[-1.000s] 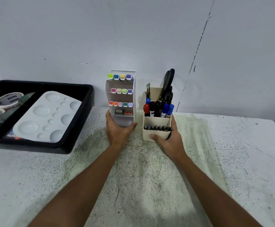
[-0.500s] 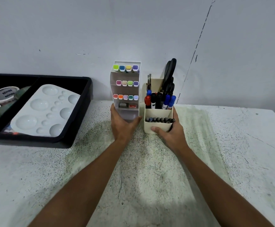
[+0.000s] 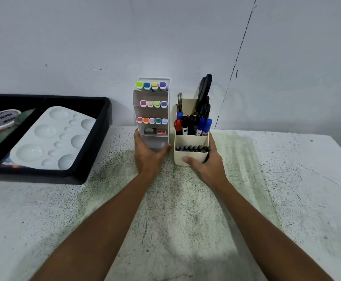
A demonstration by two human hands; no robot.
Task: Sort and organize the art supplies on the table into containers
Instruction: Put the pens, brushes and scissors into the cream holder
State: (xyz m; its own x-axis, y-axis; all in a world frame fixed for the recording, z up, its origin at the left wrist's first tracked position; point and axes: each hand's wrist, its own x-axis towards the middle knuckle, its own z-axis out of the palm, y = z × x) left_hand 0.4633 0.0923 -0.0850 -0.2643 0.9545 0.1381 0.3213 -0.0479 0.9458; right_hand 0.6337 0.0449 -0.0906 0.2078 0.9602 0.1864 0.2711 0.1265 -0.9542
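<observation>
At the table's point(image 3: 287, 179) far edge, our left hand point(image 3: 147, 157) grips the tiered marker rack's point(image 3: 152, 110) base; our right hand point(image 3: 207, 165) clamps the cream pen holder point(image 3: 189, 157) just beside it.

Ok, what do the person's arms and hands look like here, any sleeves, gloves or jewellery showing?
Both arms are bare from the bottom edge of the frame up to the hands, with no sleeve in view. The left hand and right hand wear no gloves, and no watch, bracelet or ring can be seen on the wrists or the visible fingers. No markings show.
</observation>
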